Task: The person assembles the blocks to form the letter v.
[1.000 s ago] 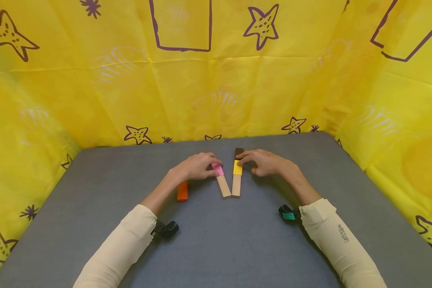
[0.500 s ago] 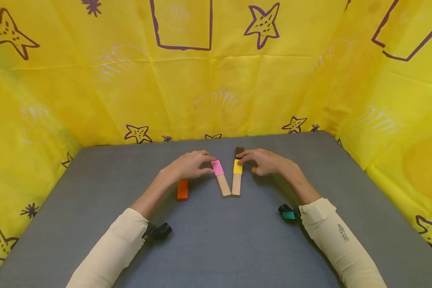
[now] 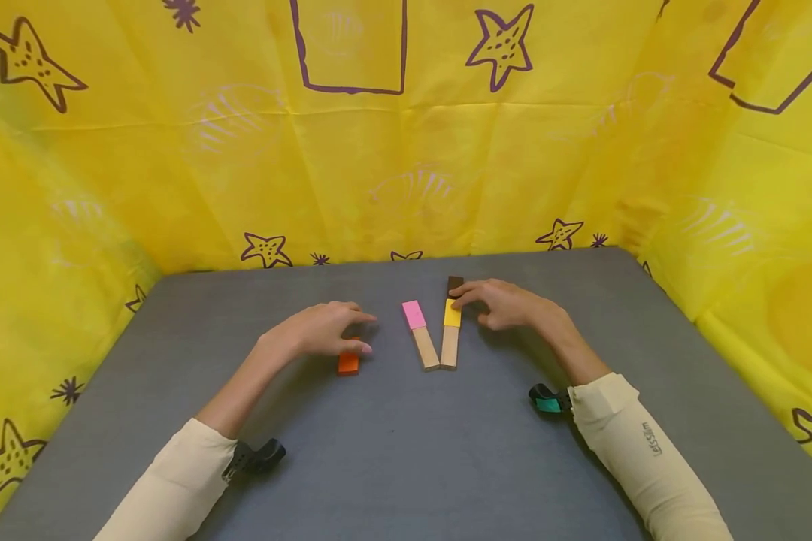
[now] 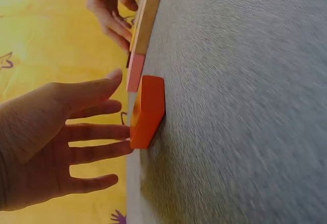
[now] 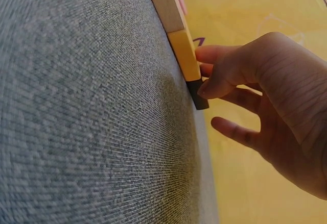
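Over the orange block [image 3: 348, 366] hovers my left hand [image 3: 318, 328], thumb and fingers spread, holding nothing. In the left wrist view, its fingertips overlap the far end of that block; I cannot tell whether they touch. Fingertips of my right hand [image 3: 504, 303] rest at the joint between the yellow block [image 3: 452, 315] and the black block [image 3: 455, 284]. A plain wooden block [image 3: 449, 348] continues this row toward me. Left of it, a pink block [image 3: 414, 315] lies end to end with another wooden block [image 3: 426, 349]. The two rows meet at their near ends in a V.
A grey cloth-covered table [image 3: 392, 466] lies under everything. Yellow curtains [image 3: 352, 173] with starfish drawings hang behind it and at both sides. Dark wrist cameras [image 3: 260, 456] sit below the cream sleeves [image 3: 176, 473].
My left hand has let go of the pink block and moved left and toward me, over the orange block. The right hand stays at the yellow and black blocks.
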Demonstrator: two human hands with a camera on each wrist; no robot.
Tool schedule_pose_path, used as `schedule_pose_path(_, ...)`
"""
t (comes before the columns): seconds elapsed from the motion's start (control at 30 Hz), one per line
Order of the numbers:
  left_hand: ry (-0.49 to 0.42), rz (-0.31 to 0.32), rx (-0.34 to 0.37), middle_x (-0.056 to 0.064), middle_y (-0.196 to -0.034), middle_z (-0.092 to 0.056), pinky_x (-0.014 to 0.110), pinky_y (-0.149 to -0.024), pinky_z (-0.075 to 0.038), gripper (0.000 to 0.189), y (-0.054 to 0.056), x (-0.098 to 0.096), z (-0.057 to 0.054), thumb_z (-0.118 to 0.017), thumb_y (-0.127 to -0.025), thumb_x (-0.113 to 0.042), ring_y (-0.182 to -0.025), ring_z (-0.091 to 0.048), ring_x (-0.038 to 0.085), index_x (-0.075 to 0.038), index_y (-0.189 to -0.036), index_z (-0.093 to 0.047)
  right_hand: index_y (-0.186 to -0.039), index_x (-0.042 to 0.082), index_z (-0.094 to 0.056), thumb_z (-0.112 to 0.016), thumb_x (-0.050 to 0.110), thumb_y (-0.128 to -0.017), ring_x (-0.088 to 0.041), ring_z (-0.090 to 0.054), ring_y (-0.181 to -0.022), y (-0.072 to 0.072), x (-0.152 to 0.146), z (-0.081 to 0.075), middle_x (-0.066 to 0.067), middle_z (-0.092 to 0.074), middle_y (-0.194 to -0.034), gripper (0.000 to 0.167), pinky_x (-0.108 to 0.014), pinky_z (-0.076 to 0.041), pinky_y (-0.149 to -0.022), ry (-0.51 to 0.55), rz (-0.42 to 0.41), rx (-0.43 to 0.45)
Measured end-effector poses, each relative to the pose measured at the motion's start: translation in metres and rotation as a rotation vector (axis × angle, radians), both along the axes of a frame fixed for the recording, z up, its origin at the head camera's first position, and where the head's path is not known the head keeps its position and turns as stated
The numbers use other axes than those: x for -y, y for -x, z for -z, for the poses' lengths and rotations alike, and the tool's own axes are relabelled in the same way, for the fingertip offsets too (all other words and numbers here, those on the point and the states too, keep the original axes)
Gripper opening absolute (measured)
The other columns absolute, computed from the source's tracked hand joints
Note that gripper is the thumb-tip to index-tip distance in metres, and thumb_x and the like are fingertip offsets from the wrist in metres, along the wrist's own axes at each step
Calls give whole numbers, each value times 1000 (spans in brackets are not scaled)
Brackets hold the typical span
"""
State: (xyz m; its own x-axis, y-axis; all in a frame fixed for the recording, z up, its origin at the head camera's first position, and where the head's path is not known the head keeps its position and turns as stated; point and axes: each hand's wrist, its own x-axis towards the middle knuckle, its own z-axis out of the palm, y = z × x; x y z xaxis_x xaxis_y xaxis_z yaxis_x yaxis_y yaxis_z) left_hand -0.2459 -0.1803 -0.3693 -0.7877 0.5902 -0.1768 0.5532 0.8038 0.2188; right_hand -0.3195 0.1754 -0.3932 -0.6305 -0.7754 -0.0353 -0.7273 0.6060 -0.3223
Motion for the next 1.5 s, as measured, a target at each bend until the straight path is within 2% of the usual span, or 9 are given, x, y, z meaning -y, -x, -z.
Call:
schedule_pose_path(0.2,8,21,2,10,-132,-70,48,-101,-57,62,-11,11,2,-82,-89,-45,-117,-65,27,-12,-140,-68,-136,8,-70,-55,-5,-87,-39,-51,-146,-1,1,1,-12,-58,-155,53,-59,-42,-121,2,-7,5)
schedule_pose_path(0.4,0,29,19,10,-128,-70,47,-100,-58,66,-18,14,2,-88,-83,-44,-111,-64,24,-10,-137,-69,-136,7,-70,-55,-5,-87,-40,-51,-146,-1,0,0,-12,-59,-154,53,-60,-42,-120,3,-2,4)
schedule_pose_path(0.6,-6,25,9,10,-128,-71,48,-100,-58,66,-18,14,3,-89,-82,-43,-110,-64,24,-10,-135,-71,-137,7,-70,-55,-5,-87,-40,-51,-146,0,0,0,-12,-58,-155,53,-60,-41,-120,2,-2,3)
schedule_pose_path(1.03,-25,51,11,10,-121,-71,42,-94,-58,56,-18,11,-1,-89,-83,-36,-104,-62,22,-7,-128,-74,-136,8,-71,-55,-5,-87,-41,-50,-146,-1,-1,-1,-12,-59,-154,53,-63,-39,-121,8,5,5)
schedule_pose_path(1.23,-29,33,-8,9,-117,-71,37,-87,-57,55,-16,8,-5,-89,-84,-36,-99,-61,20,-7,-128,-73,-135,7,-71,-55,-5,-87,-41,-51,-146,-1,0,-2,-12,-59,-154,52,-62,-41,-120,9,-2,1)
schedule_pose_path(1.5,-41,29,-45,9,-119,-73,38,-86,-58,55,-12,-2,-14,-87,-86,-35,-100,-62,21,-6,-130,-72,-136,7,-70,-55,-5,-87,-41,-50,-146,-2,-1,-1,-12,-59,-154,53,-63,-40,-121,3,1,7)
